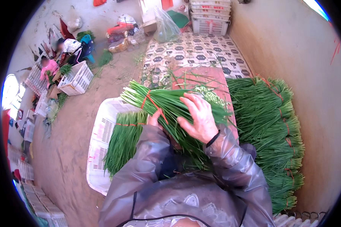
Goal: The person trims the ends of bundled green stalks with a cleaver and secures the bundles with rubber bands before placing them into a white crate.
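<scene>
A bundle of garlic chives (169, 100), tied with an orange-red band (147, 99), lies slantwise in front of me, its pale cut ends pointing to the upper left. My left hand (154, 119) grips it from its near left side, close to the band; most of the fingers are hidden beneath the leaves. On top of the leaves rests my right hand (198, 118), open, fingers and thumb spread apart. Beneath is a reddish board (218, 77), partly hidden, with pale trimmed bits (210, 94) on it.
A white plastic crate (103, 125) at my left holds banded chive bundles (123, 138). Many more bundles (267, 140) are heaped along the right wall. Patterned sheeting (193, 49) lies beyond the board, before stacked crates (211, 17). Two people (51, 70) sit far left beside another crate (76, 79).
</scene>
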